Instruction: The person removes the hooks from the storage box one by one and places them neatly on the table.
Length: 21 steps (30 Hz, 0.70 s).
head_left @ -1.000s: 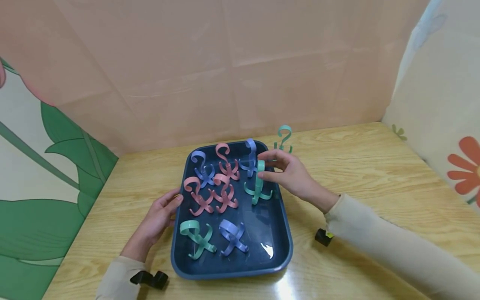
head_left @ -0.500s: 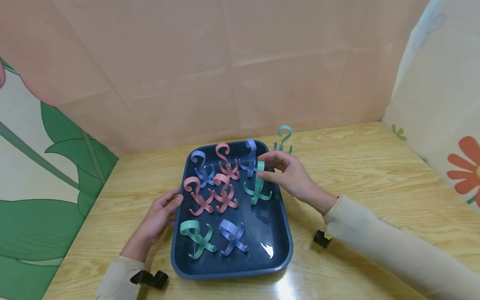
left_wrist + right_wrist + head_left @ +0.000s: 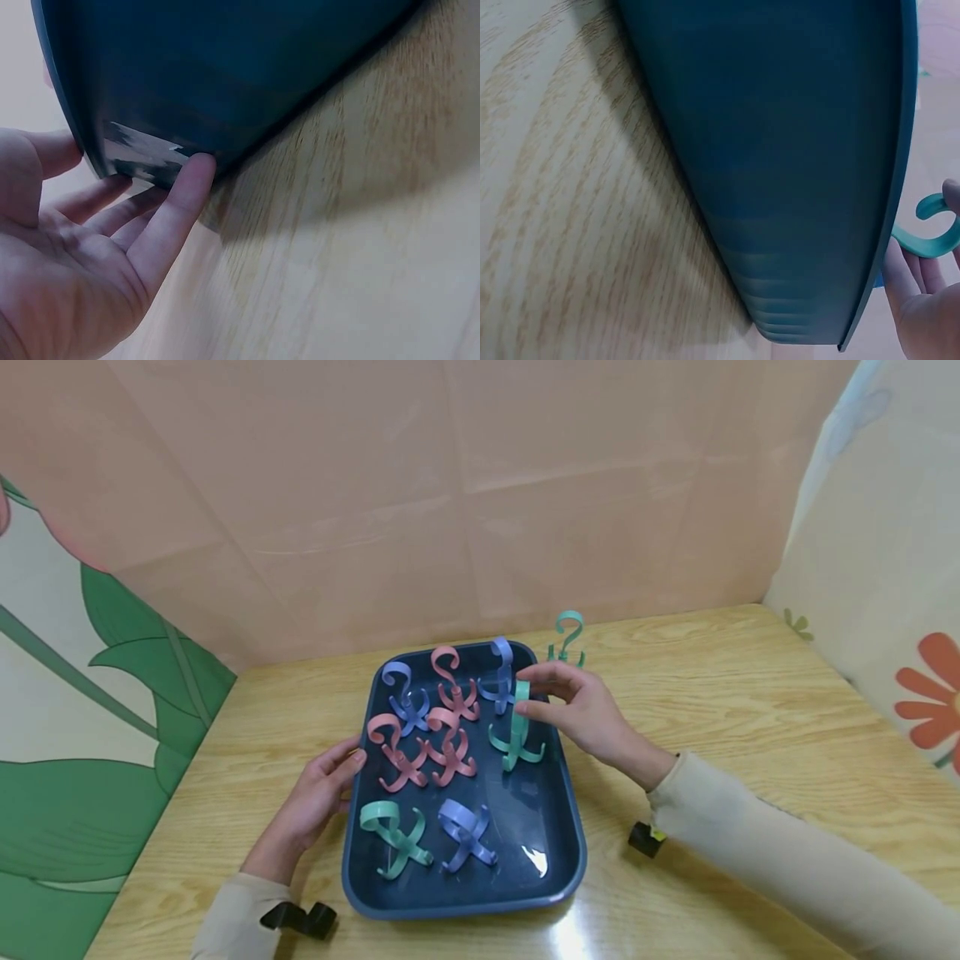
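Note:
A dark blue tray (image 3: 517,810) holds several plastic four-pronged hooks. My left hand (image 3: 318,793) holds the tray's left side, thumb at the rim; in the left wrist view its fingers (image 3: 187,184) press the outer wall (image 3: 225,67). Over the right side, my right hand (image 3: 585,710) pinches the curled top of a green hook (image 3: 517,739) between thumb and fingers. That hook stands upright, prongs low over the tray floor. The right wrist view shows its green curl (image 3: 930,245) beyond the tray rim. Pink hooks (image 3: 452,764) and periwinkle hooks (image 3: 467,843) stand to its left.
Another green hook (image 3: 567,631) stands on the wooden table (image 3: 712,693) behind the tray, partly hidden by my right hand. A second green hook (image 3: 401,843) sits in the tray's near left corner. A peach-coloured backdrop (image 3: 450,510) rises behind the table.
Almost nothing differs. My right hand and the green hook shift only very slightly; the left hand and tray stay put.

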Available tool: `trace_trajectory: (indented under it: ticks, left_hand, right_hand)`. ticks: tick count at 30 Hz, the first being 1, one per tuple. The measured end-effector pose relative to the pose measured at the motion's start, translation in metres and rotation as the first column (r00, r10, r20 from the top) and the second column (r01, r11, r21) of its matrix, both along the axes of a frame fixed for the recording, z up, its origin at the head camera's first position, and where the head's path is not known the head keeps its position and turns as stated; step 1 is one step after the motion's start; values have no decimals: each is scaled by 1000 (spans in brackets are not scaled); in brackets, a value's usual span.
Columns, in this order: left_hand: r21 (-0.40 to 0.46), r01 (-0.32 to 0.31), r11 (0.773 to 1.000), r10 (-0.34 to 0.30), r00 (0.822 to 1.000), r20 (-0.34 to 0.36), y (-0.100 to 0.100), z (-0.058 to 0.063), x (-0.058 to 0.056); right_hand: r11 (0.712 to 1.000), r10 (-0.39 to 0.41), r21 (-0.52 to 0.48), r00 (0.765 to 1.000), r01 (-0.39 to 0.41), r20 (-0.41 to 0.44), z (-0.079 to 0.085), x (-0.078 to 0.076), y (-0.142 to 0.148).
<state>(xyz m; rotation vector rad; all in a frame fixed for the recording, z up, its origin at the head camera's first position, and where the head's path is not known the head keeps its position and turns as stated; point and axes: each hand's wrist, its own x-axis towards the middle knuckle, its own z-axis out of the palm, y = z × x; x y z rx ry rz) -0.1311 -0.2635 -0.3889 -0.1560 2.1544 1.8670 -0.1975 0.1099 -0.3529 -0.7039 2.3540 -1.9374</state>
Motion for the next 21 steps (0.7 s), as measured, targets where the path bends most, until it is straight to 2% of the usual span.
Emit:
trace_trajectory:
  ticks: [21]
  left_hand:
    - [1,9,1000,-9,1000,-4,0,1,1]
  right_hand:
    - [1000,-26,-7,998,25,-64,28,7,7]
